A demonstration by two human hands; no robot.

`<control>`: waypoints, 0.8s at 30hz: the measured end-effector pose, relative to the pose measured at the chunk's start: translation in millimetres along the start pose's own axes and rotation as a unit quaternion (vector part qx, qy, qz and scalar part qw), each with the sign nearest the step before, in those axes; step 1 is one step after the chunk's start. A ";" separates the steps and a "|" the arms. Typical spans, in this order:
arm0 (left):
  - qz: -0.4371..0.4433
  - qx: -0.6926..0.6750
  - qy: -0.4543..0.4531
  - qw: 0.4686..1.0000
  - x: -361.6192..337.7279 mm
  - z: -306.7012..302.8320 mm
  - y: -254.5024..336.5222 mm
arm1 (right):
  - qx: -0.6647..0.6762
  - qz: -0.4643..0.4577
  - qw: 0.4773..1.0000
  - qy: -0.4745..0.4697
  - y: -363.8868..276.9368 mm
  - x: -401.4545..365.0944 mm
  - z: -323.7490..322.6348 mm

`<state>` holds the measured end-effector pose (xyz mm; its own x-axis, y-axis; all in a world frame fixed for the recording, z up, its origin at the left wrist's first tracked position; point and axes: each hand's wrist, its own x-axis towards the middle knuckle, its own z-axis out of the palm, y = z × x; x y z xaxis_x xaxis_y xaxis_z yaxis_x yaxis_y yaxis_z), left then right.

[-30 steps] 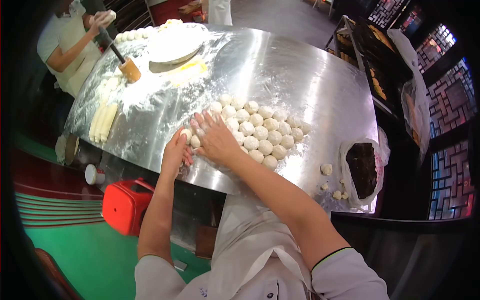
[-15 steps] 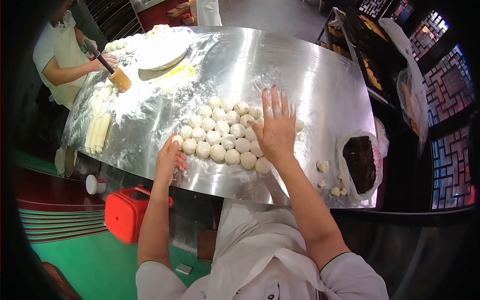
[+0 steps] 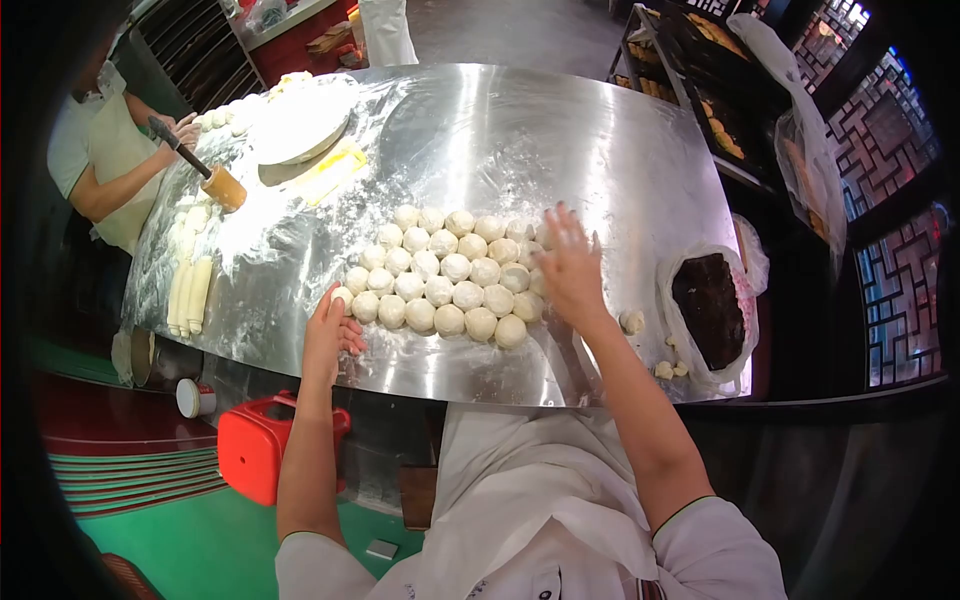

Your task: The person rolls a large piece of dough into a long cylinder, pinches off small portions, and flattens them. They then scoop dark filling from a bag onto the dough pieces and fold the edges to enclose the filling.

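Note:
Round dough balls (image 3: 454, 267), dusted with flour, sit packed together in several rows on the steel table. At the left end of the front row is my left hand (image 3: 332, 332), thumb and fingers apart around the outermost ball (image 3: 342, 298). My right hand (image 3: 573, 280) lies along the right side of the group, fingers spread and slightly blurred. It partly covers the balls at that edge. A single piece of dough (image 3: 632, 321) lies a little to its right.
A clear bag of dark filling (image 3: 708, 310) stands at the right, with small dough scraps (image 3: 668, 369) before it. Dough rolls (image 3: 190, 297), a wooden mallet (image 3: 224, 190) and a round white board (image 3: 305, 125) are at the left. A co-worker (image 3: 110, 160) stands there.
My right hand has slid rightward and slightly down, from over the balls to their right edge, uncovering more of them. The left hand stays at the left end. The view has shifted slightly.

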<state>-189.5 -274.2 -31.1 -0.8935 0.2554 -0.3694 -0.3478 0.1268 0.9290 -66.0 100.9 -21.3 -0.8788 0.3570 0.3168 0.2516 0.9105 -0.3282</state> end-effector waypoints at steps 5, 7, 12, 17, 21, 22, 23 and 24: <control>-0.002 0.001 -0.005 1.000 -3.1 -0.1 0.9 | 0.484 0.314 0.788 0.216 76.1 10.2 26.6; 0.004 0.001 -0.003 1.000 1.2 2.7 3.4 | 0.410 0.250 0.861 0.165 57.0 7.5 85.2; -0.010 -0.033 0.005 0.999 -2.8 0.8 0.6 | 0.311 0.106 0.944 0.021 2.2 1.3 39.5; -0.069 -0.086 -0.096 0.989 -31.4 16.8 4.7 | 0.224 0.100 0.965 -0.098 -21.0 -78.8 -27.3; -0.040 -0.132 -0.057 0.989 -31.3 57.6 -0.1 | 0.056 0.050 0.993 -0.092 -53.6 -88.4 8.1; -0.035 -0.128 -0.022 0.991 -29.9 69.4 -3.5 | 0.070 0.035 0.996 -0.053 -58.8 -85.7 17.5; -0.026 -0.123 0.012 0.992 -26.6 79.9 -4.5 | 0.075 0.041 0.995 -0.055 -61.5 -83.0 21.1; -0.019 -0.121 0.006 0.992 -24.9 86.4 -4.9 | 0.094 0.049 0.993 -0.053 -63.8 -77.1 20.6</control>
<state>-141.0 -198.4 -28.5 -0.8810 0.2436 -0.4055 -0.4385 -0.0989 0.8933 -22.6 11.1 -43.1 -0.8940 0.4086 0.1841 0.2656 0.8139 -0.5168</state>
